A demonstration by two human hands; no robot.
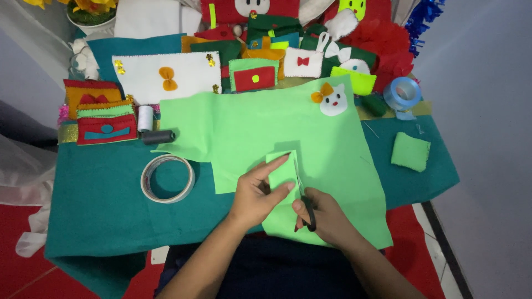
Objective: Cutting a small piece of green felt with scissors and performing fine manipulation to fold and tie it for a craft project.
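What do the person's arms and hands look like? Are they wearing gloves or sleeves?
No gloves and no sleeves in view. Both forearms are bare all the way to the bottom edge of the picture. The left hand and the right hand are bare too. I can see no rings, watch or bracelets. The fingernails look short and plain.
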